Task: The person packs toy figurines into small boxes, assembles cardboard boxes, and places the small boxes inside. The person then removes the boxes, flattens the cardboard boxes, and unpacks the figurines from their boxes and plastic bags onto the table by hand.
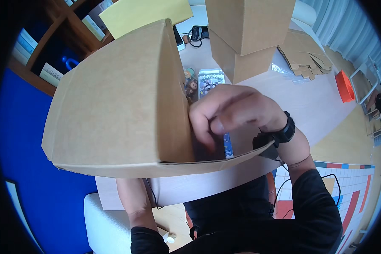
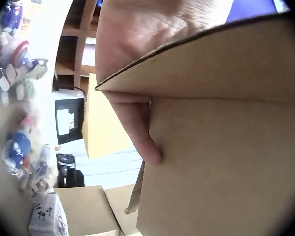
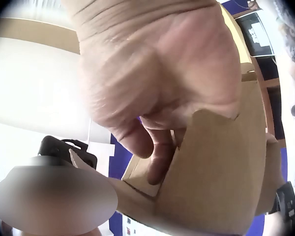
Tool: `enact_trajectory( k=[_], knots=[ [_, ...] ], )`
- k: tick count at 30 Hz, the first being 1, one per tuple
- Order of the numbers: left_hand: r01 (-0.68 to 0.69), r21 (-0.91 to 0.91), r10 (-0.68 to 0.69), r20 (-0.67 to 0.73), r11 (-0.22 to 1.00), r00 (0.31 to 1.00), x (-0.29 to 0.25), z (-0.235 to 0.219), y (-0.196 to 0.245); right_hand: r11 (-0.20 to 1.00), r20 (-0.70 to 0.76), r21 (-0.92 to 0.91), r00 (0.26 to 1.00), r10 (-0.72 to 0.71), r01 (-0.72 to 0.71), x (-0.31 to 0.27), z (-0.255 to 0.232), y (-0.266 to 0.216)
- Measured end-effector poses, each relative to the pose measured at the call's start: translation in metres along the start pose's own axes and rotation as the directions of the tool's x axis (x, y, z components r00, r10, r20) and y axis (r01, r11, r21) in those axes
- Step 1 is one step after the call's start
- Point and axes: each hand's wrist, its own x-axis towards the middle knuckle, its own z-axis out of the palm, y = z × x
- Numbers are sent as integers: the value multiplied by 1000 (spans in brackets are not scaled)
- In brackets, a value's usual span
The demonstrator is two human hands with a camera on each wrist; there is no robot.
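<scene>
From afar, my left hand (image 2: 137, 46) gripped the open brown cardboard box (image 1: 106, 106), best kept steady for the right hand (image 1: 237, 110), whose grasp I could not tell.

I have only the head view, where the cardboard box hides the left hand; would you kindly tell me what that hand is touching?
Observer: In the left wrist view, the left hand has a finger against the cardboard box.
Operator: Thank you; is there anything else in that view that I cannot see?
Observer: Yes, a red-rimmed round shield among small figures.
</scene>
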Motion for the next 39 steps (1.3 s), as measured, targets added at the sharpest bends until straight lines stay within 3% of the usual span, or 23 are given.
enact_trajectory(
  k=[3,5,7,8,9,11,12,13,15,16,17,18,19,20,23,25,26,28,29,31,35,37,39],
  knots=[
    [4,14,-4,-3,1000,1000,21,-9,5,998,98,-64,995,9,-3,-4,-1,-4],
    [7,25,-7,-3,1000,1000,23,-13,13,994,34,62,995,-96,94,-8,4,14],
    [9,38,-9,-2,999,1000,28,-11,8,806,-49,-503,921,-387,312,-14,2,33],
    [9,43,-9,-4,999,1000,11,0,-1,883,-249,-461,944,-217,82,-17,15,5],
    [8,49,-8,-7,999,1000,54,-14,4,884,-247,-460,944,-217,82,-15,14,-6],
    [3,60,-3,-15,998,1000,-10,2,6,813,-153,-560,946,-287,156,-9,5,-17],
    [0,67,1,-18,998,1000,-10,3,6,631,-157,-774,948,-276,55,-14,1,-18],
    [-4,72,5,-21,997,1000,-12,4,6,630,-152,-774,949,-275,59,-13,4,-16],
    [-9,84,11,-24,996,1000,-17,8,4,740,-485,-672,776,-403,-36,-13,13,-9],
    [-12,90,14,-25,996,1000,-21,10,3,875,-472,-481,824,-313,56,-16,2,-4],
    [-14,95,17,-27,995,999,-24,12,1,875,-470,-481,826,-312,57,-18,-4,-8],
    [-16,99,19,-29,995,999,-28,14,0,871,-557,-391,830,33,-298,-13,-3,-26],
    [-18,104,21,-32,994,999,-30,15,-1,735,-609,-277,705,363,-618,-8,-2,-36],
    [-18,108,22,-34,994,999,-32,16,-1,735,-607,-278,706,364,-618,-4,-3,-33],
    [-24,124,29,-43,992,999,-17,7,7,992,-744,124,661,99,-9,11,-6,-7],
    [-32,134,40,-52,990,998,-10,4,11,839,-851,289,525,5,461,18,-11,7],
    [-37,139,45,-56,990,997,-9,2,13,840,-848,292,531,6,457,14,-19,9],
    [-48,151,58,-64,987,996,-7,0,17,759,-390,522,900,-194,390,-5,-41,8],
    [-53,156,64,-68,986,996,-7,-1,18,760,-384,525,903,-192,384,-11,-42,6],
    [-57,165,70,-77,985,995,-4,-1,18,972,-426,94,891,-156,215,-18,-41,1],
    [-56,184,73,-84,981,994,-8,3,14,1000,-592,15,806,-3,15,0,-34,6],
    [-53,194,71,-85,980,994,2,1,15,931,-672,-365,693,-262,-2,10,-35,24],
    [-50,204,69,-88,978,994,-12,8,10,958,-710,-288,673,-208,-7,15,-34,28]
  ],
)
